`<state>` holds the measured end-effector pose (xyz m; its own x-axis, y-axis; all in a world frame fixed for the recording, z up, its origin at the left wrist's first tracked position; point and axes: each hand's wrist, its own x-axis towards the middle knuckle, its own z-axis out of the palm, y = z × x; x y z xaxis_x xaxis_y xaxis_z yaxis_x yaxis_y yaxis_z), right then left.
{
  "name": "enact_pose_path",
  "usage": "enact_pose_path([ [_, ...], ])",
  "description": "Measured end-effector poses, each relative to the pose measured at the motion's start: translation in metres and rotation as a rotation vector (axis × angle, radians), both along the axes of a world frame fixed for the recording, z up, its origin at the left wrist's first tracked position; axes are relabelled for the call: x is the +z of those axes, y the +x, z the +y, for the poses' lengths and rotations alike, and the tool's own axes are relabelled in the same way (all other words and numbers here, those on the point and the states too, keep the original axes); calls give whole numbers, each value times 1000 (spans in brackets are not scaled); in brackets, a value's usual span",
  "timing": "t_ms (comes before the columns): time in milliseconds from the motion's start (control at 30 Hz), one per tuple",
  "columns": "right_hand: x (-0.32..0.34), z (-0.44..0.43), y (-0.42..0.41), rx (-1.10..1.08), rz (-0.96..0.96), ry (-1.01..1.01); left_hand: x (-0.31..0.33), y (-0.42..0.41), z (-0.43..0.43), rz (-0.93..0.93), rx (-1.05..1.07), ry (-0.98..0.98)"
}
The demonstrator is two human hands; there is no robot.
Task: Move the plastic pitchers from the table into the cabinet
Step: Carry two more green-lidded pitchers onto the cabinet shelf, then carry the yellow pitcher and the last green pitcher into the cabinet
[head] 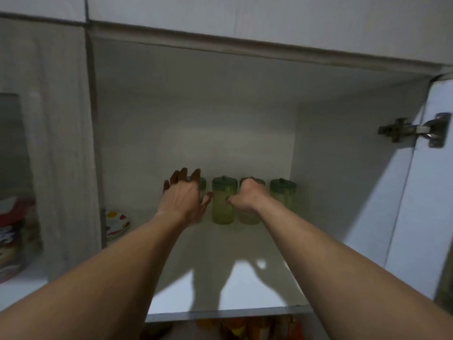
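Pitchers (pixel 224 201): four in cabinet (pixel 331 148) (two hands (pixel 182 196) reaching).

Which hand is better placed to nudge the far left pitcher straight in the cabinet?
Left, probably. The left hand is open with fingers spread right in front of the far left pitcher. The right hand is curled around the third pitcher, two places over.

Two bare forearms are seen, uncovered from the lower frame edge to the wrists. No sleeve is worn on either. The left hand (pixel 182 200) and right hand (pixel 247 196) are bare too, unadorned on the sides shown.
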<state>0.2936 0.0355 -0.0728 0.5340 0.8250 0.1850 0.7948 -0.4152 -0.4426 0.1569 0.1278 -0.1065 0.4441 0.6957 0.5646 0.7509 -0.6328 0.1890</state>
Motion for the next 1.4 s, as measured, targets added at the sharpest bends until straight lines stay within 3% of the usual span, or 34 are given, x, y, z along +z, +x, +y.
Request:
enact_pose_path([
  [200,25,-73,-57,10,-76,48,33,-63,-70,82,-95,73],
  [433,48,-117,-120,133,-134,170,47,-142,-124,146,-46,283],
  [567,41,-135,-156,241,-210,176,42,-191,-152,111,111,293],
  [833,10,-158,-248,469,-179,167,0,-314,-230,126,422,162],
  [1233,-17,-204,-491,933,-164,194,-34,-534,-353,118,914,-19],
  [1400,-31,-234,-580,1054,-128,158,-48,-611,-408,99,1016,-65],
])
